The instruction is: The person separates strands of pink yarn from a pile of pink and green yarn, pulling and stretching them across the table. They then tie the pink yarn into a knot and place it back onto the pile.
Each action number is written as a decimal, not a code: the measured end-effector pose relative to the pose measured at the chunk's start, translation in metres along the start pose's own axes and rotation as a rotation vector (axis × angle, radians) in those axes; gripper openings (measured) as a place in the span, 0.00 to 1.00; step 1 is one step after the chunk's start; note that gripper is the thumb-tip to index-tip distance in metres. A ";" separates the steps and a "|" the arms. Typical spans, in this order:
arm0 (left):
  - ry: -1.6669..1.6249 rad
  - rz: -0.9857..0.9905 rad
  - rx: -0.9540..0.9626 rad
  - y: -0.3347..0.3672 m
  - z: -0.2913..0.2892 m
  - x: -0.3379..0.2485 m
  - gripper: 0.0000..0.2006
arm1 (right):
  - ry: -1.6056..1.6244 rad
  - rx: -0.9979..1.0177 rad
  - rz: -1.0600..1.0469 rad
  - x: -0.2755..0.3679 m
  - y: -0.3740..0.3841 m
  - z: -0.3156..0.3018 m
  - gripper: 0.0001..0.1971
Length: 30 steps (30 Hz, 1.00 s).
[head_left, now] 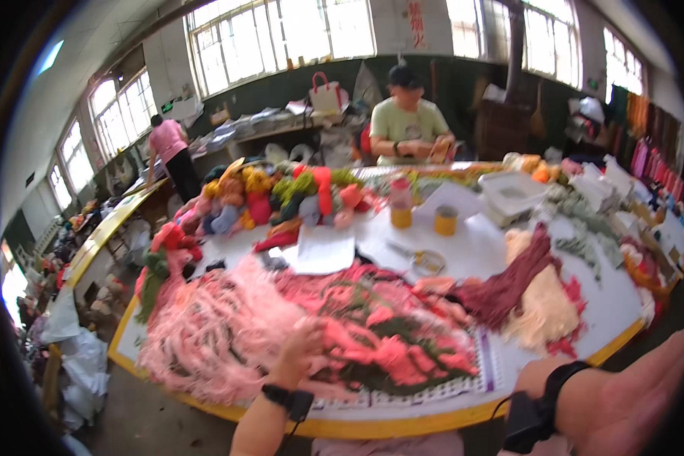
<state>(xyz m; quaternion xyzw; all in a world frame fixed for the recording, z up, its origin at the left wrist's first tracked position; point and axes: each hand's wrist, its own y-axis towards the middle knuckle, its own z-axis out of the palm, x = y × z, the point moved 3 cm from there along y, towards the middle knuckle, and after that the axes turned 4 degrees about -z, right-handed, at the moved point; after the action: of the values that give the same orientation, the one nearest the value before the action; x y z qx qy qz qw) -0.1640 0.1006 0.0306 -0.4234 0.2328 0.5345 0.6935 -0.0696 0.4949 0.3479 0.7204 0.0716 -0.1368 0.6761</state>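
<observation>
My left hand [299, 353] rests at the pile of yarn, where pale pink strands [213, 334] meet coral and dark green strands [395, 334]. Its fingers are blurred against the yarn, so I cannot make out whether they grip any. A black strap with a small box sits on that wrist. At the lower right, my right hand [638, 391] is raised close to the view, also with a black strapped device at the wrist; its fingers are not discernible. Beneath the yarn lies a white patterned sheet [488, 357] with a purple stripe.
On the yellow-edged table [433, 427] are maroon yarn [509, 289], cream yarn [543, 315], scissors [422, 260], a white paper [323, 249], a yellow tin [445, 221] and a white tub [511, 194]. Colourful yarn balls are heaped behind. One person [409, 118] sits opposite; another [171, 152] stands back left.
</observation>
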 end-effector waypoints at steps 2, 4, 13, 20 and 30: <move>0.053 0.058 -0.048 -0.027 0.013 -0.001 0.20 | -0.026 -0.019 0.001 0.003 -0.003 -0.005 0.14; 0.075 0.017 -0.060 -0.017 -0.016 0.008 0.22 | -0.025 -0.020 0.013 0.008 -0.003 0.000 0.13; -0.025 0.017 -0.022 0.035 -0.020 0.000 0.12 | -0.018 -0.109 -0.087 -0.011 0.000 0.014 0.10; -0.254 0.198 -0.115 -0.026 -0.017 0.016 0.07 | 0.439 0.283 0.999 -0.047 -0.161 0.167 0.10; -0.300 0.307 -0.081 -0.026 0.014 0.072 0.13 | 0.998 0.652 1.455 -0.001 -0.378 0.280 0.09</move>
<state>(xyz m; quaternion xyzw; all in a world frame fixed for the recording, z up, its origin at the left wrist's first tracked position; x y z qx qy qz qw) -0.1186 0.1497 -0.0085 -0.3259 0.1670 0.6997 0.6134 -0.2074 0.2455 -0.0259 0.7172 -0.1565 0.6307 0.2515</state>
